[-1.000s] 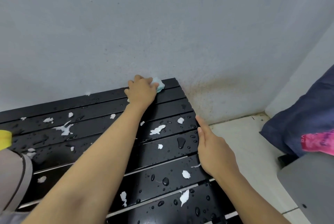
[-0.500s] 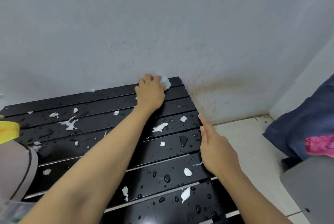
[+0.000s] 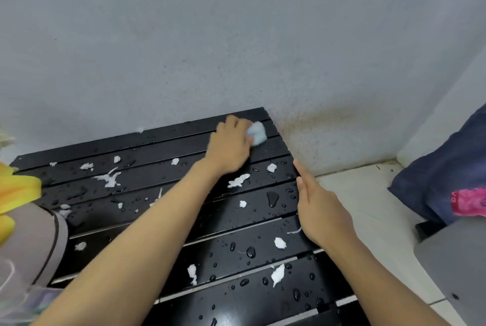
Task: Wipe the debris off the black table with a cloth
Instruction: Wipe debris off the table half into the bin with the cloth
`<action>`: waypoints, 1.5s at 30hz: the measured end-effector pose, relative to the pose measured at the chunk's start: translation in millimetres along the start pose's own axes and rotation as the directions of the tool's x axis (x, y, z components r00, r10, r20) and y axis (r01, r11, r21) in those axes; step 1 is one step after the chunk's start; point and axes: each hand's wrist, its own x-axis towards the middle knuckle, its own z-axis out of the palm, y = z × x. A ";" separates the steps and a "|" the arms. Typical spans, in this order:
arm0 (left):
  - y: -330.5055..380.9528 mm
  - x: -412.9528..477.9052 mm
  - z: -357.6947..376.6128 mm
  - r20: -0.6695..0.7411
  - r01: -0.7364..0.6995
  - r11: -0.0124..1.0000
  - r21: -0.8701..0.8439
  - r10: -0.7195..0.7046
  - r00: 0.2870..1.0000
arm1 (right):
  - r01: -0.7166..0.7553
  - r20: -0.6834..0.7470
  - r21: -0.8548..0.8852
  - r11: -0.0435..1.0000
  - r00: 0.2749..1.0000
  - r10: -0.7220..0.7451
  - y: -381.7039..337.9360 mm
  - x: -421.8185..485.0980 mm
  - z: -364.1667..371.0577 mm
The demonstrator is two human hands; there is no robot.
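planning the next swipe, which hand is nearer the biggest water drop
Right. The right hand rests at the table edge just right of the drop; the left hand, holding the cloth, is farther back by the wall.

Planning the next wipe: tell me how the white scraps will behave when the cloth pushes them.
The white scraps look soggy and ragged, so they probably smear or tear rather than slide. The water drops around them suggest they cling to the table. They seem light, likely bunching up.

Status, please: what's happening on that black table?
Left hand grips cloth at far corner. Right hand flat against table edge. White scraps, droplets across slats.
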 end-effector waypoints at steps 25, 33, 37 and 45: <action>-9.5 28.9 -3.0 -0.047 0.285 0.956 0.065 -0.282 0.958 | -0.014 0.014 0.061 0.998 1.000 0.013 3.0 3.3 1.1; 45.6 -67.2 13.8 -0.099 -0.070 0.997 -0.018 0.068 0.993 | -0.020 0.015 0.049 0.999 1.000 0.020 1.3 4.3 -0.3; 47.9 -64.5 7.1 -0.001 -0.011 1.000 -0.021 0.011 1.000 | -0.015 0.030 0.186 0.982 1.000 0.010 4.3 -0.3 -4.8; 19.1 -32.6 -63.7 0.289 0.347 0.733 -0.584 -0.212 0.934 | -0.026 0.119 0.238 0.971 0.993 -0.002 34.4 -64.1 -12.0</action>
